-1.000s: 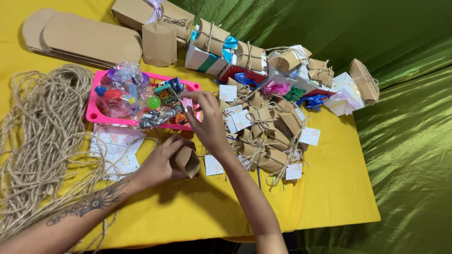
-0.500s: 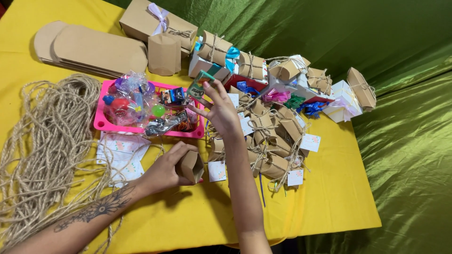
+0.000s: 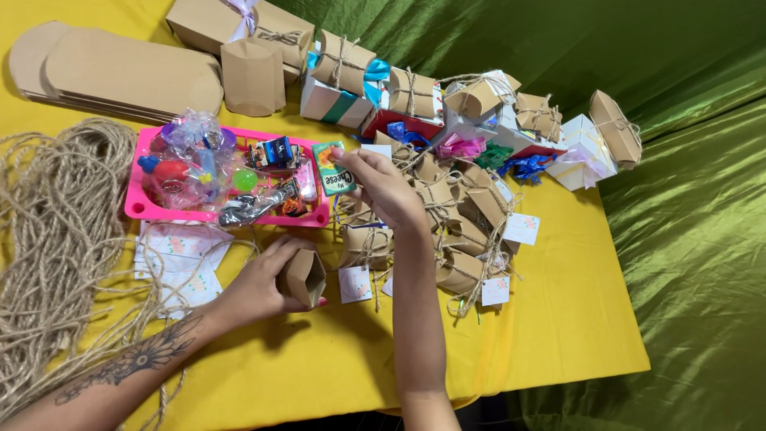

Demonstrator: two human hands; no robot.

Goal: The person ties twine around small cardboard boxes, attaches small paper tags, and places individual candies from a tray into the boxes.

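Right hand (image 3: 381, 185) has lifted a green packet (image 3: 335, 168) from the pink tray (image 3: 144, 209); left hand (image 3: 267, 281) grips the open kraft box (image 3: 303, 277), unfilled; many tied boxes (image 3: 455, 215) done.

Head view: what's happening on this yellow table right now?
A person is working over a yellow table. The left hand holds a small open kraft-paper box just above the tabletop. The right hand pinches a small green snack packet at the edge of a pink tray of wrapped treats. Finished twine-tied boxes with tags are piled to the right, loose jute twine on the left.
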